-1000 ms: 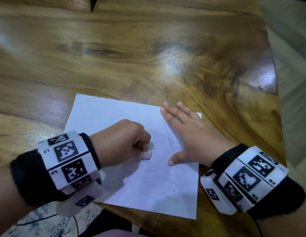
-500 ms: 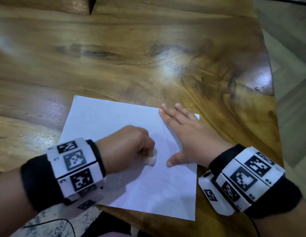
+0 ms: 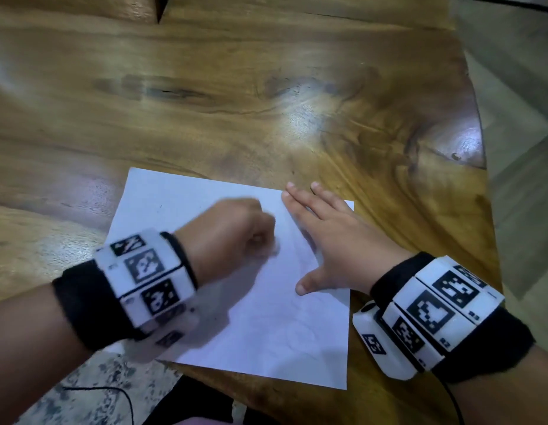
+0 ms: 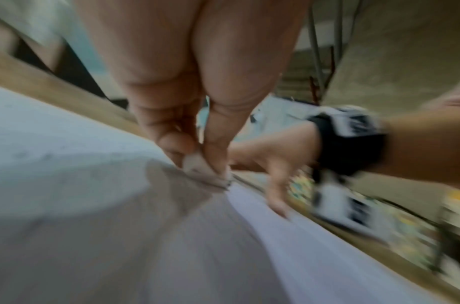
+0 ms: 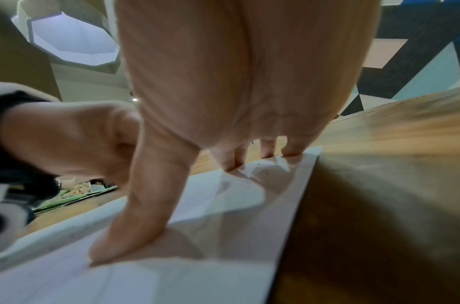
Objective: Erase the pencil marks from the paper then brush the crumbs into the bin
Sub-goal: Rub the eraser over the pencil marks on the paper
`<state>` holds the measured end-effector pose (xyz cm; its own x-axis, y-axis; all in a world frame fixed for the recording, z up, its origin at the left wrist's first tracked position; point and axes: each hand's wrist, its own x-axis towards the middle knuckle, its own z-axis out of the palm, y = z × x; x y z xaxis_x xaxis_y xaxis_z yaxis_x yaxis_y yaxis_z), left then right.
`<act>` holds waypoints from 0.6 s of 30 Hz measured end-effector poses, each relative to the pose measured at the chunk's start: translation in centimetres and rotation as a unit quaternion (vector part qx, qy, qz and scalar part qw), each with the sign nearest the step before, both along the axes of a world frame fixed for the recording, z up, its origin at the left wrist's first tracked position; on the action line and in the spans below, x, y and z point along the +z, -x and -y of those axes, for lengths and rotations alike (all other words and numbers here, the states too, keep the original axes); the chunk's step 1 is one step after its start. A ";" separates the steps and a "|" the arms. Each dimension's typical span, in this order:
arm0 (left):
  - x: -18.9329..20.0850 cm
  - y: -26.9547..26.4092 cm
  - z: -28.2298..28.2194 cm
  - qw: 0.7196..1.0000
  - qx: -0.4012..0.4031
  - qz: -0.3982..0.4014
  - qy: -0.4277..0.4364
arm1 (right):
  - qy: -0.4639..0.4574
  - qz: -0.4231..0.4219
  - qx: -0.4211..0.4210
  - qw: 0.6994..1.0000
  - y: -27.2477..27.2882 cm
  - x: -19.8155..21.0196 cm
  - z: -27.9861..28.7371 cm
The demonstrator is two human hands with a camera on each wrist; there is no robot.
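Note:
A white sheet of paper (image 3: pixel 266 329) lies on the wooden table (image 3: pixel 266 102), near its front edge. Faint pencil lines show on its lower middle. My left hand (image 3: pixel 233 231) is a fist over the middle of the sheet, blurred by motion. It pinches a small white eraser (image 4: pixel 197 166) between thumb and fingers, and the eraser's tip touches the paper (image 4: pixel 81 185). My right hand (image 3: pixel 325 237) lies flat with straight fingers on the sheet's right side, thumb (image 5: pixel 135 222) spread out on the paper (image 5: pixel 223 205). No bin is in view.
The table's right edge (image 3: pixel 487 210) drops off to a grey floor. A speckled floor and a black cable (image 3: pixel 113 394) show below the front edge. Bare wood stretches behind and left of the sheet.
My left hand with the eraser has slid up the sheet, away from me, and is now blurred. The right hand has stayed flat in the same place.

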<state>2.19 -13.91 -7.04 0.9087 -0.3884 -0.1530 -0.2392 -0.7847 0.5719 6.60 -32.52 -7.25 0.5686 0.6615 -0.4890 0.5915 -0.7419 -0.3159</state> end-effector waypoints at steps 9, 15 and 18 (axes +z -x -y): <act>-0.1 5.1 -0.7 0.992 -0.070 -0.102 -0.003 | 0.004 0.001 0.003 1.000 -0.1 0.0 0.0; -0.6 0.7 -0.2 1.000 0.022 0.020 -0.006 | 0.005 0.004 0.003 1.000 -0.1 0.0 -0.1; -0.4 4.4 -0.6 0.999 -0.019 -0.046 0.017 | 0.002 0.005 0.004 1.000 -0.1 -0.1 -0.1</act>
<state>-2.21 -13.31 -7.41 0.8763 -0.4285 -0.2200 -0.2138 -0.7553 0.6195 6.71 -32.46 -7.30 0.5680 0.6639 -0.4864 0.6003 -0.7385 -0.3069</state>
